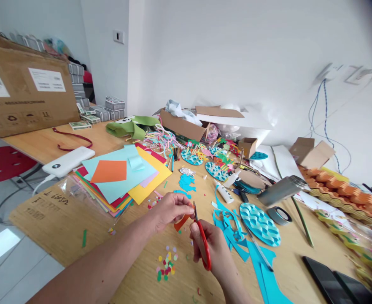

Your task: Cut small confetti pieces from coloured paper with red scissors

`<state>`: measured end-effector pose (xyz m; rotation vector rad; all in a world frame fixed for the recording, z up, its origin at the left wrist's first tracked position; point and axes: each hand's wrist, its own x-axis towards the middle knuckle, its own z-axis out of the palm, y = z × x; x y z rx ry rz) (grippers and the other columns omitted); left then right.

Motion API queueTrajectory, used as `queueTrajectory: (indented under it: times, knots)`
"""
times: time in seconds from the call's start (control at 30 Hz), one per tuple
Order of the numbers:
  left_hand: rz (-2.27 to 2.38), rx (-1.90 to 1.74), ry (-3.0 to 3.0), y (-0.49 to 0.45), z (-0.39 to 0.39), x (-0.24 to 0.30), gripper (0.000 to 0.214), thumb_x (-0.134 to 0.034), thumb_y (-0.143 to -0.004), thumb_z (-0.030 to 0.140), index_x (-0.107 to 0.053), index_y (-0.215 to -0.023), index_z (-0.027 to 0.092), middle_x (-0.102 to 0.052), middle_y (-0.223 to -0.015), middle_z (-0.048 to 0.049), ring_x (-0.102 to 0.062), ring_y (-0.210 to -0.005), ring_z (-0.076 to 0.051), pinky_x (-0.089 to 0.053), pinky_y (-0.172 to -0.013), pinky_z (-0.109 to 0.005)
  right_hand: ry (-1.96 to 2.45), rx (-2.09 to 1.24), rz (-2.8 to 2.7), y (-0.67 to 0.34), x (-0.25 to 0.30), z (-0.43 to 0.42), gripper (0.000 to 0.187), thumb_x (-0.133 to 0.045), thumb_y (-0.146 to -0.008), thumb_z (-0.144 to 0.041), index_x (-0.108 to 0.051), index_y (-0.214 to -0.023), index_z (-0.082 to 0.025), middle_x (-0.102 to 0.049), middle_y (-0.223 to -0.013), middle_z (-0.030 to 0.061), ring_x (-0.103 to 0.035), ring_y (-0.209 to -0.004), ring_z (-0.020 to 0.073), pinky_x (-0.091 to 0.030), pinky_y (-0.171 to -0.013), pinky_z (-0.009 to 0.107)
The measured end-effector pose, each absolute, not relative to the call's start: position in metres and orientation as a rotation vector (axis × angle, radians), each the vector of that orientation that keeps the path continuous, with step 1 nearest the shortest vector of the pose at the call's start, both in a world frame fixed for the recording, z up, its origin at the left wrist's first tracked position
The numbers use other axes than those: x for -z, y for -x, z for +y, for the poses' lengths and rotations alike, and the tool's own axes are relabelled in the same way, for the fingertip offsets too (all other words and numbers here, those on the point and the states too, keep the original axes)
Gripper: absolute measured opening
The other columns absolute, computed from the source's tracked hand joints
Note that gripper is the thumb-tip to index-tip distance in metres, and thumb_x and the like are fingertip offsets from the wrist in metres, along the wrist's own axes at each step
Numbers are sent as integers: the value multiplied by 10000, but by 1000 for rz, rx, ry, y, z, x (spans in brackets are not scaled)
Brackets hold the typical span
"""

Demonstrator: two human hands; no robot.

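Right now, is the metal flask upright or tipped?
Tipped: the metal flask lies on its side beside the tape roll, its body along the table.

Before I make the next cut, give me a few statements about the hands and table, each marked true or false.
1. The right hand holds the red-handled scissors. True.
2. The left hand holds blue paper. False: it holds orange paper.
3. The orange sheet lies on the light-blue sheet. True.
4. The white power bank lies on the yellow sheet. False: the white power bank lies on the wooden table.
5. The paper dots are all green. False: some are red or yellow.
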<state>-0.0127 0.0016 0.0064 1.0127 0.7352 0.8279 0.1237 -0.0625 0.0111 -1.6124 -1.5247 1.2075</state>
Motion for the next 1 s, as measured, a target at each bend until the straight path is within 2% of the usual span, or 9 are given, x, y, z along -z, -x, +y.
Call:
queueTrajectory:
  times: [0.33, 0.57, 0.83, 1.0]
  knots:
    - [746, -816, -1064, 13, 2, -4, 120, -587, -614, 225, -556, -685, 133, -586, -598, 2, -287, -374, -24, -166, -374, -189, 1600, -1225, -1530, -124, -10, -62, 418, -495, -772, -547, -456, -611, -163, -517, -367, -30, -484, -319, 86, -304, -337, 148]
    - [752, -802, -1039, 14, 3, -4, 120, -589, -607, 234, -563, -676, 139, -598, -595, 5, -293, -384, -31, -155, -390, -201, 1601, -1212, -1544, -125, -10, -62, 415, -492, -780, -539, -449, -604, -166, -504, -345, -36, -458, -301, 76, -294, -336, 146]
    - [815, -833, -1107, 17, 4, -5, 138, -606, -608, 251, -597, -684, 136, -609, -601, 1, -473, -543, -85, -272, -497, -214, 1593, -1233, -1542, -125, -10, -63, 416, -502, -776, -538, -442, -592, -170, -499, -329, -37, -459, -293, 78, -283, -327, 146]
    - [820, -829, -1099, 17, 4, -5, 159, -621, -599, 261, -602, -700, 139, -595, -621, 9, -487, -572, -94, -297, -524, -222, 1613, -1225, -1547, -125, -10, -63, 418, -500, -776, -542, -442, -592, -170, -513, -335, -31, -459, -294, 79, -284, -326, 146]
